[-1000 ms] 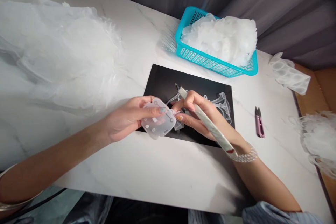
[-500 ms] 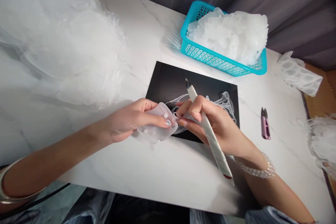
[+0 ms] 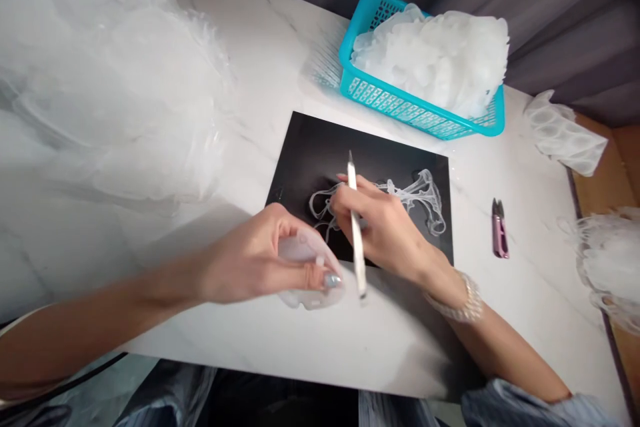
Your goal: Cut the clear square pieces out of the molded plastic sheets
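Note:
My left hand (image 3: 260,260) is closed on a translucent silicone piece (image 3: 305,273), held above the white table's near side by the front edge of the black mat (image 3: 310,147). My right hand (image 3: 385,227) grips a slim white craft knife (image 3: 355,227) and hovers over the mat, fingers down at thin clear trimmings (image 3: 420,197) lying there. The knife's tip points away from me. The two hands are close together but apart.
A teal basket (image 3: 380,103) heaped with translucent pieces stands behind the mat. Small pink snips (image 3: 499,237) lie to the mat's right. A large pile of clear plastic (image 3: 110,87) covers the left. More clear pieces (image 3: 607,263) and a moulded strip (image 3: 565,133) sit at the right.
My left hand has pulled the silicone piece toward me, away from my right hand. My right hand moved forward over the mat and swung the knife more upright.

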### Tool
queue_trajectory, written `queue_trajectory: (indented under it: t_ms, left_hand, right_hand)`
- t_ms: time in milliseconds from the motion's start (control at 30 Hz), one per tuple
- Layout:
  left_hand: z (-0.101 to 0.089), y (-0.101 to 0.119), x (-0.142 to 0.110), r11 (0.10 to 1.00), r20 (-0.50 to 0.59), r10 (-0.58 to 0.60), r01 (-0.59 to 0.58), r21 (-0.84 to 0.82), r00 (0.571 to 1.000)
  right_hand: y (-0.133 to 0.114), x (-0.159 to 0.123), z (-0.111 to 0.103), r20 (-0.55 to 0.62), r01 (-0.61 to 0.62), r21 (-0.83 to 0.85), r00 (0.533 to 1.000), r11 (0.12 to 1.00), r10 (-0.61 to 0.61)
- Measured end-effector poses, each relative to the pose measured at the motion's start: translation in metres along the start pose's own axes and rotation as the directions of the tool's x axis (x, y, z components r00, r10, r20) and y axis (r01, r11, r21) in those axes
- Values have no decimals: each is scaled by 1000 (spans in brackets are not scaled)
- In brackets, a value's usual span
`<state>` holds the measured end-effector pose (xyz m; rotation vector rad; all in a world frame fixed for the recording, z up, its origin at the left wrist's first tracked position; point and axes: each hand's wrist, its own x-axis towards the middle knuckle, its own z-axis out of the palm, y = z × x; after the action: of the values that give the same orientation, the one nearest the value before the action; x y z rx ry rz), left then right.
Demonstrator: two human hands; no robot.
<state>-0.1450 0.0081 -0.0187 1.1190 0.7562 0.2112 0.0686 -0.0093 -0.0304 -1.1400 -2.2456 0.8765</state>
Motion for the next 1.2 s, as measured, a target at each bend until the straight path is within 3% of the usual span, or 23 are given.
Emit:
queue_trajectory:
  t_ms: [100,167,267,333,400,467,533,633,733,833,933,1200]
  left_hand:
    - [1,1,-2,1000,-83,15,-14,4,996]
    - [0,2,-2,1000,-153,28,-30,-7,988]
    - [-1,2,-2,996,-190,80,-85,-20,979]
    - [-1,2,-2,992,-205,117,-123,-18,972]
    - [-1,1,-3,988,-221,148,-153,-7,964]
    - [-1,0,-4,986,-231,161,-166,-2,960]
    - [-1,-1,-4,984,-225,174,-178,-1,959]
    - [-1,-1,-5,983,-224,172,-183,-27,959]
    - [-6,-1,-2,965,-251,153,-199,-170,956]
    - [-14,-3,4,923,-414,162,-285,-257,896]
    - [-21,-5,9,944,-559,120,-269,-193,820]
    - [-21,-6,9,978,-493,74,-159,-133,867]
  right_hand:
    - [21,1,-11,-155,-133,-133,981,982,112]
    - [26,0,-24,-308,-238,-237,938,942,160]
    - [12,-3,-38,-494,-361,-269,848,893,194]
    - [-6,-6,-36,-541,-341,-146,814,929,213]
    - [-26,-7,-30,-454,-251,76,853,965,258]
    - [-40,-7,-21,-292,-199,295,912,935,287]
    - [-46,-5,-15,-185,-208,417,933,885,307]
    - [-43,-3,-11,-167,-238,540,910,807,380]
    - [-37,-3,-11,-161,-249,663,874,706,459]
    - [-32,-5,-14,-174,-217,739,853,638,492]
    - [-29,-5,-17,-199,-180,777,839,604,507]
    - [-21,-2,-26,-164,-164,838,833,521,528]
